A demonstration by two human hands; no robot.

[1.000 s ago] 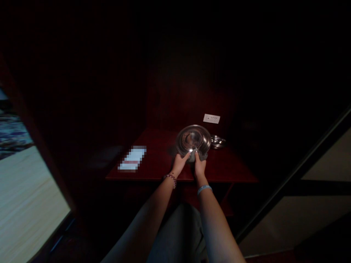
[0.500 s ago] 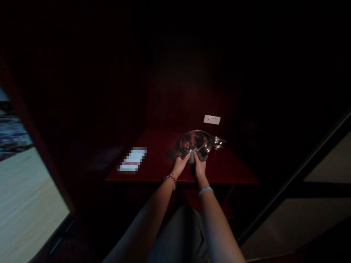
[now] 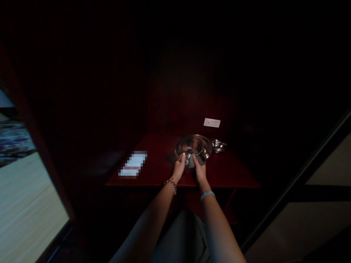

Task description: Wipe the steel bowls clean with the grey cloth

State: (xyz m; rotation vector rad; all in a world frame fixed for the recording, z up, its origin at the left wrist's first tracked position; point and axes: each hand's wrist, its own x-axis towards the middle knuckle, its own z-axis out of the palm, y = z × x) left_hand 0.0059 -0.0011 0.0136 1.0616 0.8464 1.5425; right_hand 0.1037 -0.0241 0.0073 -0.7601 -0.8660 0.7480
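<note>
With the round bowl (image 3: pixel 193 142) lying just beyond both, our left hand (image 3: pixel 179 168) grips its near rim and our right hand (image 3: pixel 200 171) holds the cloth (image 3: pixel 191 163) there.

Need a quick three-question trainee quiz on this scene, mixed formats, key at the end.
1. True or false: the left hand touches the large metal bowl.
2. Multiple choice: which wrist wears the blue band? A) left; B) right; C) both.
3. Fill in the blank: the right hand holds a gray ____ against the bowl.

Key: 1. True. 2. B. 3. Cloth.
</note>
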